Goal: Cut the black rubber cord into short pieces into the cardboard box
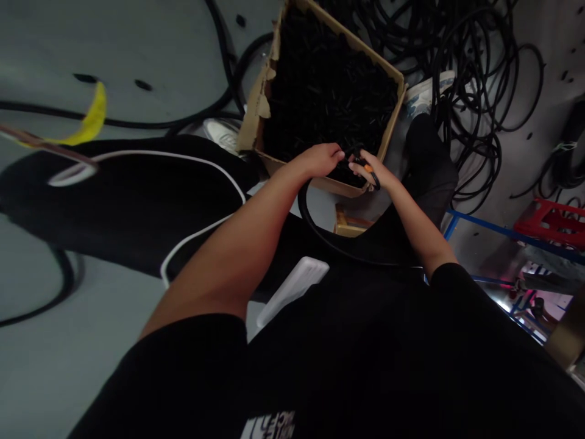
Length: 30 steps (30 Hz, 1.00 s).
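Over the near edge of an open cardboard box (388, 131), my left hand (325, 160) is closed, pinching the end of a black hose (315, 228). That hose loops down from under my wrist and runs across my lap. Just right of it, my right hand (372, 169) is wrapped around what look like scissors (375, 182), with a black handle loop and an orange part showing. Their blades are too dark to make out, close to my left fingertips. Short black hose pieces (329, 91) fill the box.
Tangled black hose (475, 73) lies on the floor at upper right. A small wooden stool (350, 222) stands below the box. A white phone-like object (295, 286) and a white cable (183, 157) rest on my lap. A red crate (551, 222) sits at right, near a blue frame.
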{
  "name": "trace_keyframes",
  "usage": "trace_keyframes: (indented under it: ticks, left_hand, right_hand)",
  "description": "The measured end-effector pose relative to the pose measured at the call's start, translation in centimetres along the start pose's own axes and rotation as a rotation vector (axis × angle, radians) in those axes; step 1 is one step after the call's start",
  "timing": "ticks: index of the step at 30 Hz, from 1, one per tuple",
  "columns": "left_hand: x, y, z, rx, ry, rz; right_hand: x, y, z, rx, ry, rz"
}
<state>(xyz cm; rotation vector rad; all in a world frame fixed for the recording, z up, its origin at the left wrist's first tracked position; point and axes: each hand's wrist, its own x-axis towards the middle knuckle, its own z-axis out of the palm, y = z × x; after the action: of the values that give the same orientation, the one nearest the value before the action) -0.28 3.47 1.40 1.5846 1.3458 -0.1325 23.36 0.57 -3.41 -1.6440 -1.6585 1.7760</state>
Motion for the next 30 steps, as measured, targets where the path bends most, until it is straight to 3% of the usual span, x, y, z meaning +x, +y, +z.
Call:
trace_keyframes:
  ticks: [6, 11, 16, 20, 23, 27, 30]
  left_hand:
    - [-1.5, 0.8, -1.1, 0.069, 0.104, -0.041]
    - [-2.5, 1.4, -1.8, 0.034, 0.096, -0.062]
    - [-3.7, 1.5, -1.2, 0.001, 0.129, 0.086]
    - [-4.8, 1.3, -1.4, -0.083, 0.197, 0.224]
    - [-5.9, 1.2, -2.4, -0.102, 0.221, 0.232]
    - [-7.1, 0.8, -3.5, -0.116, 0.189, 0.265]
    - [-7.6, 0.2, -3.2, -0.13, 0.143, 0.345]
  right_hand:
    - [0.2, -3.1, -1.6, -0.184, 0.088, -0.029]
    - [-1.4, -2.7, -2.5, -0.296, 0.08, -0.049]
    - [-2.6, -2.6, -2.6, -0.342, 0.09, -0.19]
    - [-3.5, -4.7, -3.1, -0.383, 0.11, -0.284]
    - [-4.6, -6.1, -3.8, -0.423, 0.146, -0.326]
    - [-6.6, -6.8, -4.8, -0.52, 0.179, -0.35]
    - [-8.1, -7.6, -5.3, -0.654, 0.147, -0.365]
